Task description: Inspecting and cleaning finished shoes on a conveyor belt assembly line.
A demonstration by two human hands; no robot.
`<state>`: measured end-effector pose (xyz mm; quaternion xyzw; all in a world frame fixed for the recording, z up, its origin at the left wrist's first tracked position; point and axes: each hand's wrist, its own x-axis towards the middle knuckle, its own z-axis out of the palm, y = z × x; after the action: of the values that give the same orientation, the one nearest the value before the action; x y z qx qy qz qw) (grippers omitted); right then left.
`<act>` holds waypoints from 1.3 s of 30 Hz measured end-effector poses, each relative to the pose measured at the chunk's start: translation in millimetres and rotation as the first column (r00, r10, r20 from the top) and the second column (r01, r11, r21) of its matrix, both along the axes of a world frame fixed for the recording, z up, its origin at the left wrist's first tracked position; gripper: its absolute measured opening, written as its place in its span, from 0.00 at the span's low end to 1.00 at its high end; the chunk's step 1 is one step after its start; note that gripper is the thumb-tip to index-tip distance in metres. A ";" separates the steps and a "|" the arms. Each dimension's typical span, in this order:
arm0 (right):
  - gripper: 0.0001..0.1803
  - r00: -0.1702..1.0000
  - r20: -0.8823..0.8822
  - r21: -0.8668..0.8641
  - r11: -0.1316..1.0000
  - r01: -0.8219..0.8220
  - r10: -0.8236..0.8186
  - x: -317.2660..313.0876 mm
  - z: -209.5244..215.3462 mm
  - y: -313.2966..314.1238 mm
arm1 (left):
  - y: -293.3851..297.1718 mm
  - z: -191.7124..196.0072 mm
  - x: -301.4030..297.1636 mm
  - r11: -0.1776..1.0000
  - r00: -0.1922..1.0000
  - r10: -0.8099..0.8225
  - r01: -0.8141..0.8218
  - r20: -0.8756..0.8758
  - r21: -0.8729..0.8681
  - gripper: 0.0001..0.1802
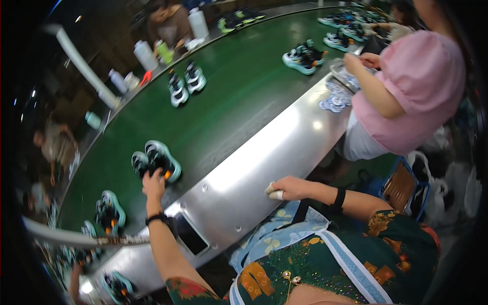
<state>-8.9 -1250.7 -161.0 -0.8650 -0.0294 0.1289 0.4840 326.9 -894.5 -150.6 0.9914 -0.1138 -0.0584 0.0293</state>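
My left hand (153, 186) reaches over the green belt, its fingers closed at the near end of a black sneaker (142, 161) with a pale sole. Beside that shoe lies its mate (165, 161), tilted so its mint sole edge shows, with an orange patch near my fingers. The exact grip is partly hidden by the hand. My right hand (288, 188) hovers over the metal ledge (239, 185), fingers curled together, white covers on some fingertips. Nothing can be seen between them. A dark phone (191, 235) lies on the ledge beside my left forearm.
More sneaker pairs ride the green conveyor belt (229, 101): one ahead (186, 84), one far right (304, 57), one near left (109, 212). A pale curved bar (81, 238) crosses at lower left. A co-worker in pink (417, 86) stands right, beside pale blue pieces (335, 98). Bottles (146, 55) line the far edge.
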 end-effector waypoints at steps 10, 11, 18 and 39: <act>0.14 0.998 0.041 0.101 0.994 0.038 -0.042 -3.8 -18.0 12.4 | -73.3 0.6 -191.2 0.669 0.885 -0.412 0.457 0.219 -0.587 0.17; 0.14 1.000 -0.009 0.162 0.987 -0.007 0.009 -4.8 -5.1 18.3 | -77.9 2.5 -212.6 0.636 0.854 -0.508 0.461 0.114 -0.618 0.19; 0.20 0.925 -0.100 0.383 0.872 -0.305 0.367 -6.5 50.0 34.2 | -110.3 49.2 -281.5 0.645 0.671 -0.673 0.325 -0.311 -0.692 0.14; 0.19 0.881 0.105 0.518 0.731 -0.445 0.462 -3.2 44.0 65.0 | -77.4 74.3 -303.1 0.727 0.751 -0.465 0.022 -0.468 -0.687 0.12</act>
<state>-12.1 -1185.7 -117.0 -0.6625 -0.2660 0.2433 0.6566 23.8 -971.9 -76.3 0.8186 -0.2484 -0.3369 0.3934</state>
